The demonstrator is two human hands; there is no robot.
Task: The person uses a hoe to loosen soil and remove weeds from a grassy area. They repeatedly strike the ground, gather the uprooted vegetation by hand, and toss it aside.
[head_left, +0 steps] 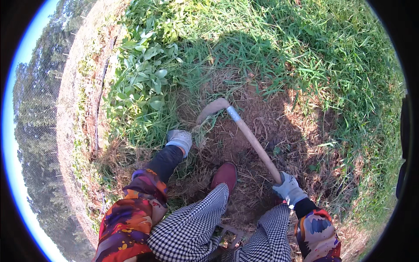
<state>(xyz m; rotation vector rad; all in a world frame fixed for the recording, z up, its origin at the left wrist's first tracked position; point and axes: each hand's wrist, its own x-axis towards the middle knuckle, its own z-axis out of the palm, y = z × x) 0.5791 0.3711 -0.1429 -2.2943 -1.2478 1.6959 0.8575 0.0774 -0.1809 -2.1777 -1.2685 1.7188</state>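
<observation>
My right hand (290,188), in a pale work glove, is wrapped round the lower end of a sickle's wooden handle. The sickle (257,144) slants up to the left across bare soil, its curved, dirt-covered blade ending beside a tuft of cut or loose grass (200,134). On the left, my gloved left hand (180,140) is low at the edge of the green weeds, close to that tuft and just below the blade's tip. Its fingers look curled in, but what they hold, if anything, is hidden.
Leafy plants (146,81) grow at the upper left, and tall grass (345,65) at the upper right. Dry stems litter the soil (248,118). A dark hose (101,96) runs along the left. My red shoe (225,175) is on the ground between my hands.
</observation>
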